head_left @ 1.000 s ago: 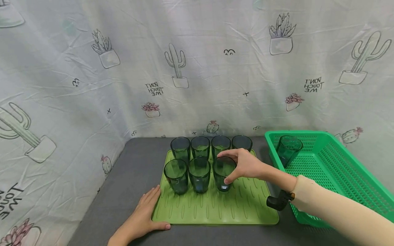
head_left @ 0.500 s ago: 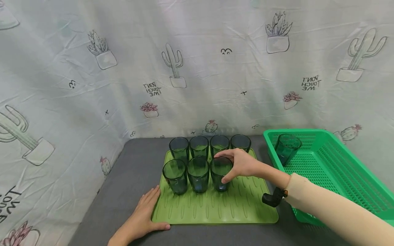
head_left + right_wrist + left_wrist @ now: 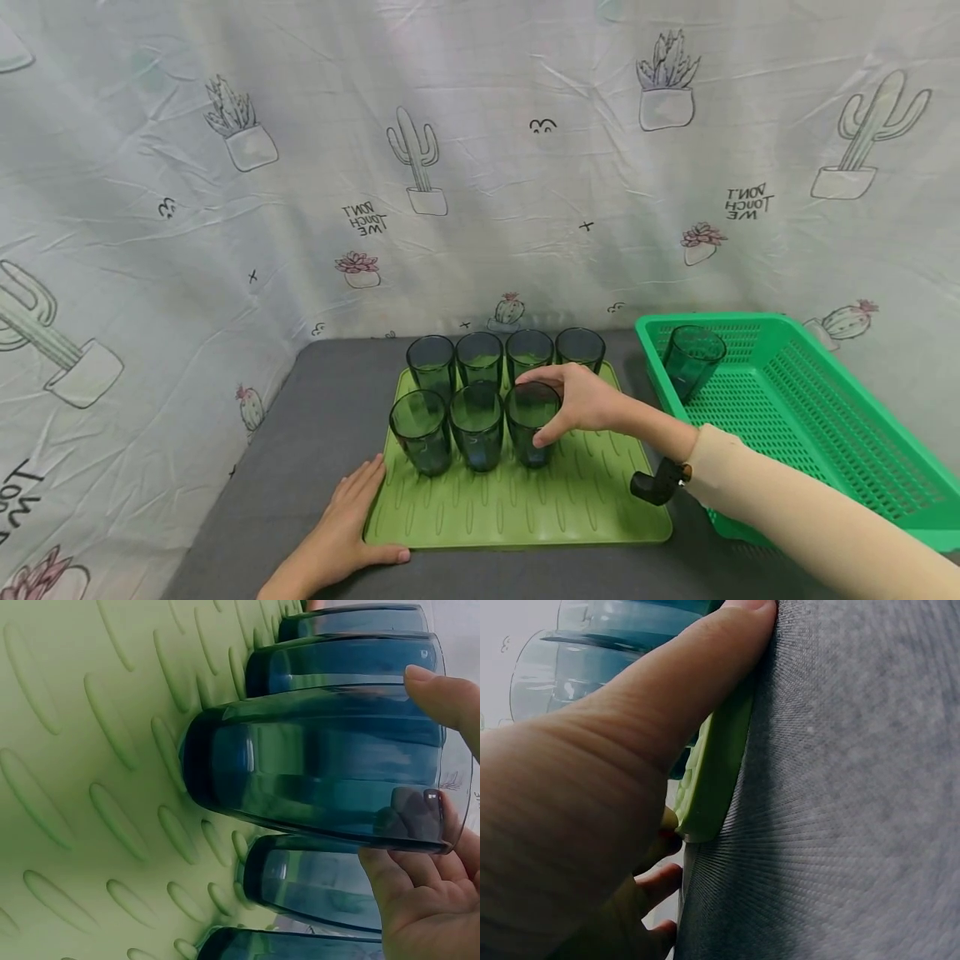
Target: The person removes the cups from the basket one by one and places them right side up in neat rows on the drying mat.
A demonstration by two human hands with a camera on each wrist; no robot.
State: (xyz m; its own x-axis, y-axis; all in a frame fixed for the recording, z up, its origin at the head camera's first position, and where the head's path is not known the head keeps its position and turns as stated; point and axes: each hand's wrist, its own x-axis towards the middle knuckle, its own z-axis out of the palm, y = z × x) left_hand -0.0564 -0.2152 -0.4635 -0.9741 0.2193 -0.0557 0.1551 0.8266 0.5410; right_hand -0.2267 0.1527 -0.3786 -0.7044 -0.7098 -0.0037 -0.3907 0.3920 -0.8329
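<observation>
A row of dark green drinking glasses stands at the back of a ribbed green mat [image 3: 487, 521], with a shorter row before it. My right hand [image 3: 588, 402] holds the rightmost front glass [image 3: 529, 433] near its rim, thumb on the near side, fingers behind. The right wrist view shows that glass [image 3: 322, 769] with its base at the mat, beside other glasses. At the mat's front left corner rests my left hand [image 3: 336, 518], thumb along the front edge and fingers by the left edge. In the left wrist view its thumb [image 3: 682, 682] lies along the mat's side.
A green perforated plastic basket [image 3: 813, 408] stands right of the mat, with one glass [image 3: 693, 362] leaning in its back left corner. Grey cloth [image 3: 262, 500] covers the table. A white curtain [image 3: 480, 250] printed with cacti hangs behind and at the left.
The right hand and its glass have shifted slightly left, closer to the neighbouring front glass. The left hand stays at the mat's corner. The whole head view has drifted a little.
</observation>
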